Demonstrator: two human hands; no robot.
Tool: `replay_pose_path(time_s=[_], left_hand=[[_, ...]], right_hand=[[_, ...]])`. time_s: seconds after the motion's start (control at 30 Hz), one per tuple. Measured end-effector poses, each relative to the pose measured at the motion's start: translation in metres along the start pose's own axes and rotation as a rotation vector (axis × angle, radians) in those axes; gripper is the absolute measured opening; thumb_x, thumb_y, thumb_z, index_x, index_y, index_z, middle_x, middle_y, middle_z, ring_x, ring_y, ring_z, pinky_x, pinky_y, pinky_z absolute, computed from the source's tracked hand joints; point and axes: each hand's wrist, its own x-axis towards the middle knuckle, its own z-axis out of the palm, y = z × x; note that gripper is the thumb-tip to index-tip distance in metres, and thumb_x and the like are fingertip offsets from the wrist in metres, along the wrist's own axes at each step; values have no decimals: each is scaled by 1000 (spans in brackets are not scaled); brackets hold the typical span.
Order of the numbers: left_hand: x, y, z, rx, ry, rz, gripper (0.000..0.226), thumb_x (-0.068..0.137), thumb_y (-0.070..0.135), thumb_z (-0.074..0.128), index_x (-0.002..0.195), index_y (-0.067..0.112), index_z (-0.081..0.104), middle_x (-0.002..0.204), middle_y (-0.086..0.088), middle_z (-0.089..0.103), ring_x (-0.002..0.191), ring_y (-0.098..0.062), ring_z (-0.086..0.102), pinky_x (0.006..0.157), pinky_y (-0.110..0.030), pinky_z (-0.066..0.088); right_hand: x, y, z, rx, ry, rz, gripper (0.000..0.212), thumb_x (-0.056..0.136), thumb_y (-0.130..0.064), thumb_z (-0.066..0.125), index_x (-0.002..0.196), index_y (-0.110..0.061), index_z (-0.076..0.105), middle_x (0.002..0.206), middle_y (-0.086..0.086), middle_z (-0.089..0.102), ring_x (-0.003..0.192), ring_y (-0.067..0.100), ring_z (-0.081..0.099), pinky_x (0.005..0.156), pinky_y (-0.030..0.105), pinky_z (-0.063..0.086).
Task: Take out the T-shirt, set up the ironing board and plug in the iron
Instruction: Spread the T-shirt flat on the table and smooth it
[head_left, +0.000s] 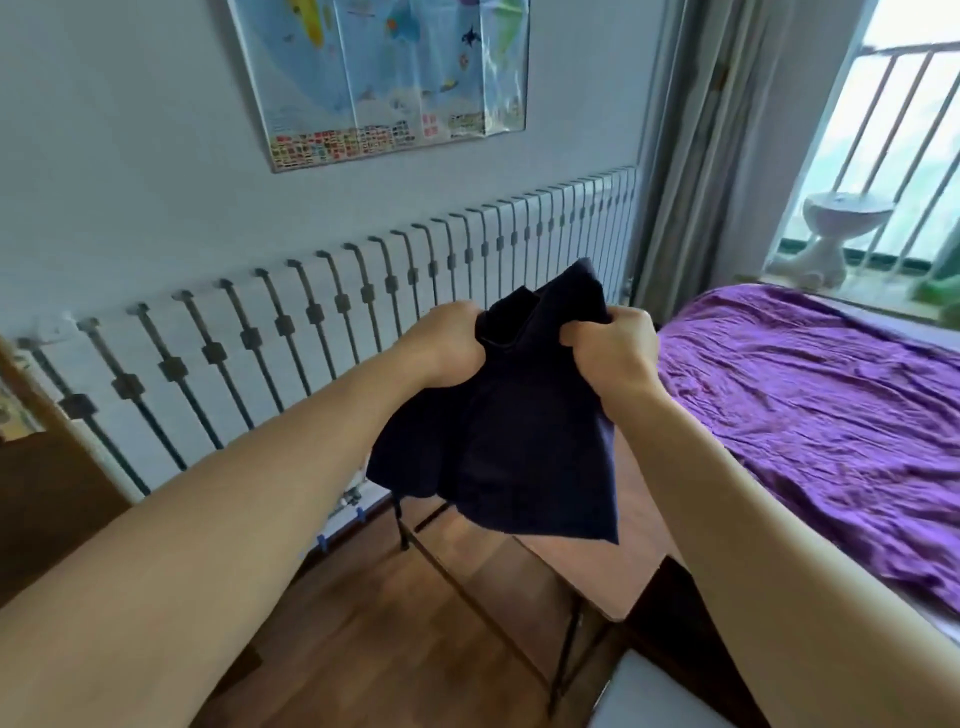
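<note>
A bedroom with a radiator (363, 291) along the wall and a purple bed (810, 395). The left hand (449, 345) and right hand (615, 353) each clench the dark T-shirt (498, 457), held in mid-air beside the bed's edge. Shaking it open wants separated, even grips.

Between the hands (535, 348) hangs the T-shirt (498, 457) of matt navy cloth, above polished wood floor (405, 613), with crumpled purple bedcloth (810, 405) to their right and a glossy map (384, 78) beyond them.
</note>
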Motion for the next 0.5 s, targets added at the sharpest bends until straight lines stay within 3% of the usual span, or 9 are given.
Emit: replay_pose_path(time_s=[0.1,0.23,0.4,0.5], left_hand=[[29,0,17,-14,-57,37,22,85,5,43,67,17,41,73,0,50,64,-14,47,52,-25,33],[72,-4,42,-41,-175,118,23,83,4,45,66,19,40,71,1,49,63,-15,46,52,-26,33],[99,-11,57,-28,-248,228,16,80,-1,44,78,14,49,92,-10,57,79,-23,51,57,-27,34],[115,-25,66,-11,-356,296,17,79,-2,43,85,13,48,87,-7,53,80,-24,51,59,-30,37]], right_hand=[[16,15,-5,-10,61,39,11,68,-13,64,76,-9,69,78,6,68,78,26,66,72,38,57],[35,31,-4,-75,197,106,1,68,-12,64,68,-12,65,66,1,60,72,23,60,67,36,51],[47,45,5,-111,303,163,15,68,-13,64,80,-6,70,78,9,67,77,27,62,71,37,52],[49,59,22,-111,394,236,14,65,-13,64,75,-5,69,72,8,63,76,29,63,70,39,52]])
